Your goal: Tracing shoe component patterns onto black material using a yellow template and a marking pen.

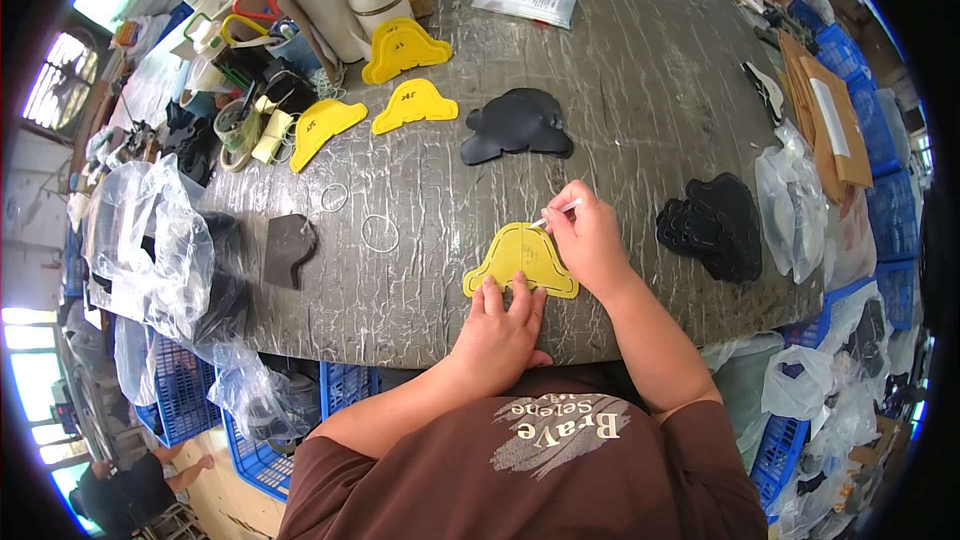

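Observation:
A yellow template [515, 252] with slots along its curved edge lies flat on the table in front of me. My left hand [503, 328] rests at its lower edge, fingers stretched out and pressing on it. My right hand [588, 237] pinches a slim white pen [559, 214], whose tip meets the template's upper edge. Whether a piece lies beneath the template I cannot tell. Beyond it sit black cut pieces [517, 127] of a similar curved shape. To the right is a stack of black pieces [712, 228] with pale lines on them.
More yellow templates [415, 107] lie farther off, near a white tumbler [325, 5] and scissors [258, 15]. At left are a dark piece [289, 251], rubber bands [380, 233] and a clear plastic bag [150, 230]. Another bag [790, 200] lies right; blue crates [265, 455] stand below the table edge.

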### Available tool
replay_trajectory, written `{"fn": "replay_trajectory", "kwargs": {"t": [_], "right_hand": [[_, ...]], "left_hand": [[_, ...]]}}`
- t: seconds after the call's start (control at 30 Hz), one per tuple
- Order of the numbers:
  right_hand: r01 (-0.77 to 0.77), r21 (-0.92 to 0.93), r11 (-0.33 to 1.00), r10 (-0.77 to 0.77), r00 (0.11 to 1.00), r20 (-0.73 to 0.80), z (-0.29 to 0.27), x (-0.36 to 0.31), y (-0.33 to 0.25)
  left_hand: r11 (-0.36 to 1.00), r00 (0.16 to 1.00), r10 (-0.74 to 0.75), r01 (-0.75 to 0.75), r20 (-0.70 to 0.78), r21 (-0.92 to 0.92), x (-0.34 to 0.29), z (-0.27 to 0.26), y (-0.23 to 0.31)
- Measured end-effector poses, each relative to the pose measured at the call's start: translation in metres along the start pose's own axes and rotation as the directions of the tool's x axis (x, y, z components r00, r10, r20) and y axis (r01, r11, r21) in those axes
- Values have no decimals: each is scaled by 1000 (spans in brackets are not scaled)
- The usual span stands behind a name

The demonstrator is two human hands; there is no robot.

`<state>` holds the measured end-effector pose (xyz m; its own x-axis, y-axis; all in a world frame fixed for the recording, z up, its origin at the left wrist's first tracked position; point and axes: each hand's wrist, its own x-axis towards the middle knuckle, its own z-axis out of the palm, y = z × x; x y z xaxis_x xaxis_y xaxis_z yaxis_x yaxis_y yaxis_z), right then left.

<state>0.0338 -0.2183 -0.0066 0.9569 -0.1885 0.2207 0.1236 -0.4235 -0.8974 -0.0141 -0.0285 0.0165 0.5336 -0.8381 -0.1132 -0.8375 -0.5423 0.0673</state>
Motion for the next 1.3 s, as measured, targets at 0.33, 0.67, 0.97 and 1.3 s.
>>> {"fn": "replay_trajectory", "kwargs": {"t": [0.33,0.67,0.97,1.3], "right_hand": [[-40,17,999,40,998,-48,-11,-14,3],[-30,6,1000,31,998,-62,-16,-38,-1],[38,-14,999,-38,997,-69,-24,-59,-5],[16,-14,1000,-17,995,-101,-33,-78,-9]], "left_hand": [[1000,1000,2,-2,-1,-7,0,-2,-1],[1000,1000,0,0,17,-1,0,-3,0],[1000,1000,-1,0,15,29,1,-4,0],[1000,1000,-12,12,25,7,1,-3,0]]}}
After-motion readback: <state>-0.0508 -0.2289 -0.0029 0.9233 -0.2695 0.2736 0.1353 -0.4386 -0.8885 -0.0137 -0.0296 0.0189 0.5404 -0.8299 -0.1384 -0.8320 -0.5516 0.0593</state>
